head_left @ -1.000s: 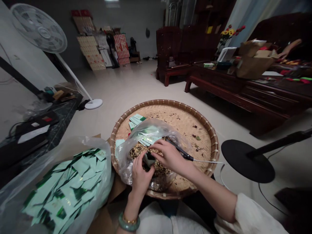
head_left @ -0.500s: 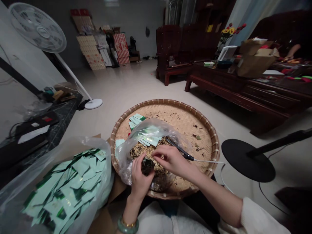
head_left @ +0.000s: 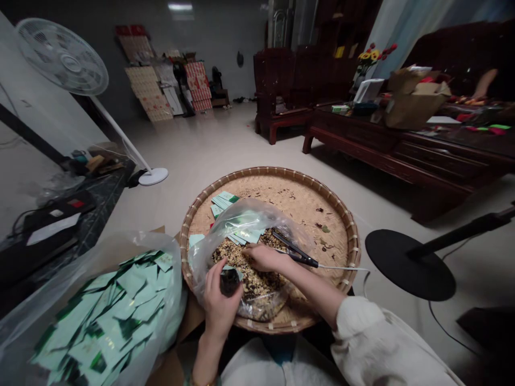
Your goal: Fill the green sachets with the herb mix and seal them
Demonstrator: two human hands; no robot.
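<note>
The left hand is clenched around a small dark sachet. The right hand lies palm down on a loose mix of seeds and dried leaf inside a clear plastic bag; whether it grips anything cannot be determined. A black corded tool lies just beside the right wrist, its white cord running across the tray rim.

The bag rests on the near-left part of a round woven bamboo tray and partly covers a stack of pale green packets near the left rim. A larger plastic bag of green-printed packets stands just beside the near-left rim. Beyond it are a dark stone counter and a white standing fan. A round black stand base sits on the floor right of the tray.
</note>
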